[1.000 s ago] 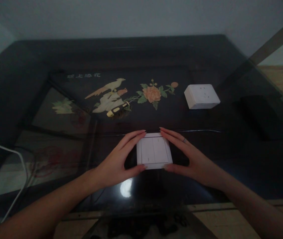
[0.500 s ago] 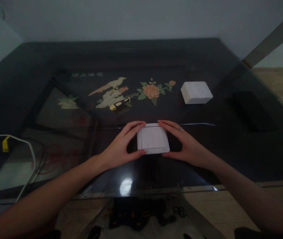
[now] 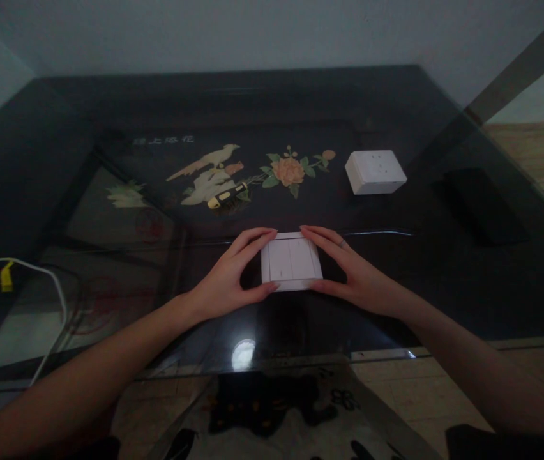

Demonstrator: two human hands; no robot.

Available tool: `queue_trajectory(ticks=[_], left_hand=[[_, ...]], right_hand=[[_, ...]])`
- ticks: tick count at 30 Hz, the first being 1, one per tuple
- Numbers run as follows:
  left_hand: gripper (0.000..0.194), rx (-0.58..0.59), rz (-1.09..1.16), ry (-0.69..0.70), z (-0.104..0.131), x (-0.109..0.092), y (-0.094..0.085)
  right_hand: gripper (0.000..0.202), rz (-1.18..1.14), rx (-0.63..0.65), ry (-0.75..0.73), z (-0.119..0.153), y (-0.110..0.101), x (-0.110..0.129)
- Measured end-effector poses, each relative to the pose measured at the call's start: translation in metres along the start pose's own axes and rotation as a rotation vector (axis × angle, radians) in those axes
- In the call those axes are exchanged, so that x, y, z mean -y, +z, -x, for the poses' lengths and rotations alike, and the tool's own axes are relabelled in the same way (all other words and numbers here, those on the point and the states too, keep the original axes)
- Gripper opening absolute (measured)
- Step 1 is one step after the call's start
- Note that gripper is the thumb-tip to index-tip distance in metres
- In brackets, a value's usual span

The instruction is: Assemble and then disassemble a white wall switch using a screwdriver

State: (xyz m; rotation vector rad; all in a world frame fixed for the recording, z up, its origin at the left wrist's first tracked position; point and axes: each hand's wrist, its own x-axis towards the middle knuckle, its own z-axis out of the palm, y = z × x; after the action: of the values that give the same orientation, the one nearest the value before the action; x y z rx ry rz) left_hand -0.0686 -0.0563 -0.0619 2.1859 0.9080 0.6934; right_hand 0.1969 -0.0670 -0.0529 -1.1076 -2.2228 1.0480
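A white square wall switch (image 3: 291,261) with two rocker panels lies flat on a dark glass table (image 3: 444,281), near its front edge. My left hand (image 3: 228,278) grips the switch's left side between thumb and fingers. On the opposite side my right hand (image 3: 348,275), wearing a ring, holds the switch the same way. Both hands rest on the glass.
A white socket box (image 3: 375,171) stands at the back right. A black and yellow screwdriver (image 3: 226,196) lies beyond the switch, over a bird-and-flower inlay. A dark flat object (image 3: 485,204) sits at the right. A white cable with a yellow tag (image 3: 6,276) runs at the left.
The view has shifted, so the switch and both hands sit a little higher and farther in the picture. Both hands keep the same grip on the switch.
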Motion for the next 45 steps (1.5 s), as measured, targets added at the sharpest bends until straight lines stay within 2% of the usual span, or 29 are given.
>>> queue_trajectory(ticks=[2, 11, 24, 31, 37, 45], left_hand=[[0.068, 0.004, 0.026, -0.017, 0.000, -0.001, 0.000], [0.069, 0.018, 0.038, -0.039, 0.000, -0.005, -0.001], [0.068, 0.060, -0.057, -0.030, -0.002, -0.011, -0.006], [0.070, 0.037, -0.039, -0.065, 0.000, -0.008, -0.005], [0.071, 0.017, 0.018, -0.057, -0.001, -0.005, -0.003], [0.089, 0.087, -0.047, -0.091, 0.001, 0.001, -0.005]], right_hand=[[0.070, 0.001, -0.006, -0.004, 0.000, 0.001, 0.001], [0.072, -0.023, -0.033, 0.008, -0.001, 0.002, 0.005], [0.069, -0.008, -0.031, 0.004, 0.001, 0.002, 0.009], [0.071, -0.083, -0.057, 0.026, 0.000, 0.007, 0.005], [0.074, -0.051, -0.042, 0.019, 0.000, 0.003, 0.004], [0.084, 0.064, -0.011, 0.050, 0.000, 0.002, 0.002]])
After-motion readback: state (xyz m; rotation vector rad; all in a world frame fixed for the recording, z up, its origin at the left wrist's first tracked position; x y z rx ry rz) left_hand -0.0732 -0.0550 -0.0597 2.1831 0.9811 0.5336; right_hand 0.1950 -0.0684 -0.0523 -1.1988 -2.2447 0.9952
